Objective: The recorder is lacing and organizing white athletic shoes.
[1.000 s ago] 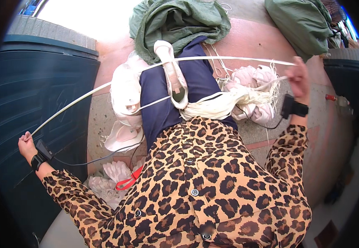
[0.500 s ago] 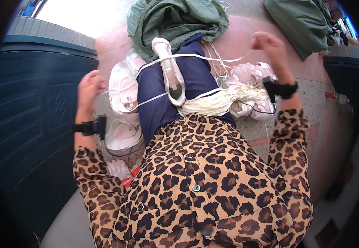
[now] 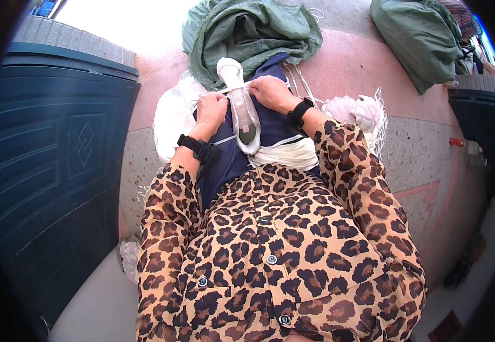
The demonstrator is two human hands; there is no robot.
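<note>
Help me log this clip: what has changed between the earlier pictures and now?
The left hand has come in rightward and the right hand leftward, from far apart to close on either side of the pale shoe. The white lace, stretched wide a second ago, now spans only a short stretch across the shoe, gripped on both sides. The shoe stays on the lap, the green sack beyond it.

Laces point(image 3: 287, 155) matt cloth; green sack point(image 3: 216, 48) crinkled, plastic-looking; door point(image 3: 42, 142) faintly glossy.
</note>
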